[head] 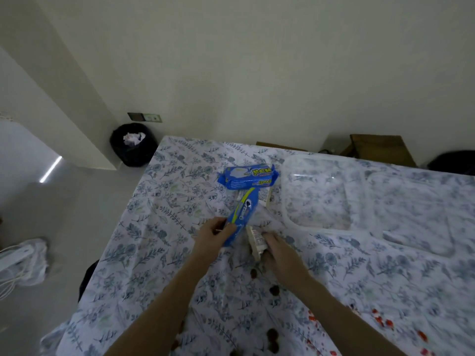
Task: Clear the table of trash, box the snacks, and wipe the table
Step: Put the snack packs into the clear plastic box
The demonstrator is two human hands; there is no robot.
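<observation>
We see the left hand pinching the near end of a long blue snack packet, which angles up off the table toward its far edge. The right hand grips a pale packet just beside it. A second blue packet lies farther back, touching the long one's far end. A clear plastic box sits nearer the right edge, a clear lid beside it. Brown crumbs dot the near edge. A black bin stands off the far left corner.
</observation>
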